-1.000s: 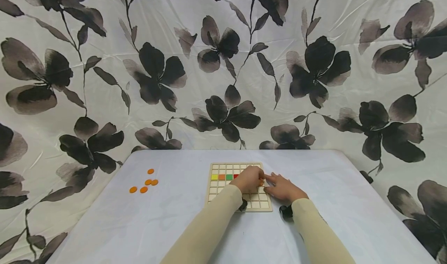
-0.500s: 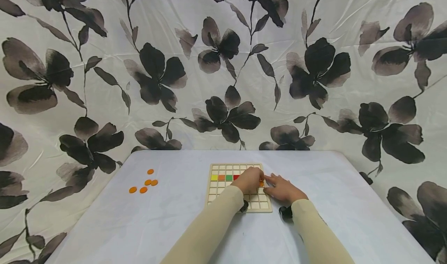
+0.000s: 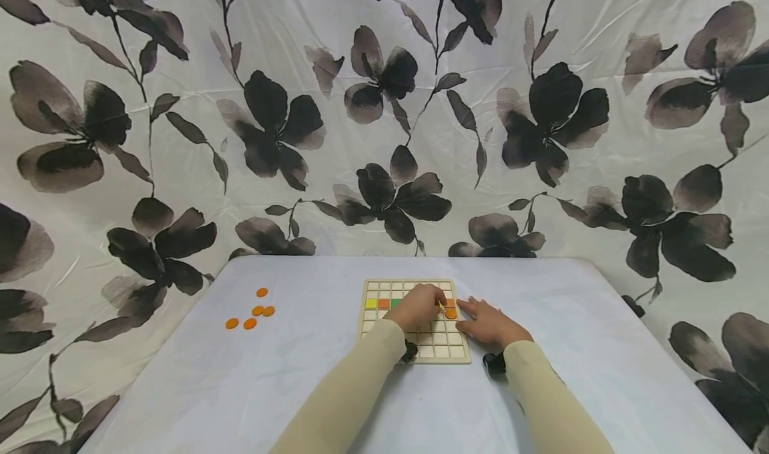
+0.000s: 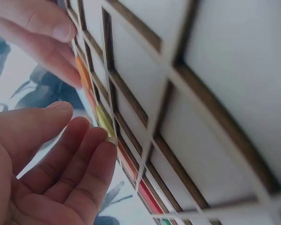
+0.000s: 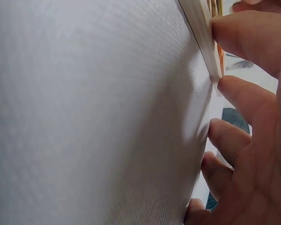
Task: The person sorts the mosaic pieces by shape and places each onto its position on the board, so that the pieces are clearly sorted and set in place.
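A wooden grid board (image 3: 436, 355) lies on the table, one row holding coloured square tiles: a yellow tile (image 3: 371, 304), an orange tile (image 3: 384, 304), a green tile (image 3: 395, 304) and more under the hand. An orange disc (image 3: 450, 314) sits in the right-hand column, just below that row. My left hand (image 3: 416, 307) reaches over the board; its loosely bent fingertips are right at a yellow tile (image 4: 104, 119), thumb apart, nothing visible between them. My right hand (image 3: 492, 325) rests at the board's right edge, fingers spread, thumb and index finger (image 5: 246, 96) against the wooden rim.
Several loose orange discs (image 3: 257, 311) lie on the white table (image 3: 288, 374), left of the board. Behind the table hangs a floral cloth (image 3: 384, 127). A dark wrist device (image 3: 494, 364) sits at the right wrist.
My left hand has shifted slightly left over the board, bringing the orange disc and the tile above it into fuller view. My right hand stays at the board's edge.
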A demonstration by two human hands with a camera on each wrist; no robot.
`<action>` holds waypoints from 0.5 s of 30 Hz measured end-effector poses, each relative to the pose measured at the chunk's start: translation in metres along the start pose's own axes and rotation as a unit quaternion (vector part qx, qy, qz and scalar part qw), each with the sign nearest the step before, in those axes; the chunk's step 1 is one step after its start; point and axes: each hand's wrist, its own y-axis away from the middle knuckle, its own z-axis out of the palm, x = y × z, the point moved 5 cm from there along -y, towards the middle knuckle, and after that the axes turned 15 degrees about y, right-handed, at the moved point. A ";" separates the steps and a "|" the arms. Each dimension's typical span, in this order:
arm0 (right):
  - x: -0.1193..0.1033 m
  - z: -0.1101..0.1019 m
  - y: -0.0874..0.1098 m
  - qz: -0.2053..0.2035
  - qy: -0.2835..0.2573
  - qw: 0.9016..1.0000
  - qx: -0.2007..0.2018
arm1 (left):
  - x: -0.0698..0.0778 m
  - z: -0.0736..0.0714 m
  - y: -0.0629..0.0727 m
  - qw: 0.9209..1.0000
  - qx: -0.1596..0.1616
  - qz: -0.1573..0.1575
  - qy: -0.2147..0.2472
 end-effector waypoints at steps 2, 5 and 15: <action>0.000 0.000 0.001 0.004 -0.004 1.000 -0.002 | -0.002 -0.004 0.003 1.000 0.006 -0.003 0.009; 0.000 0.000 0.001 0.007 -0.005 1.000 -0.003 | -0.005 -0.011 0.009 1.000 0.013 -0.001 0.018; -0.003 0.000 0.003 0.016 -0.004 1.000 -0.008 | -0.022 -0.032 0.027 0.999 0.030 -0.008 0.021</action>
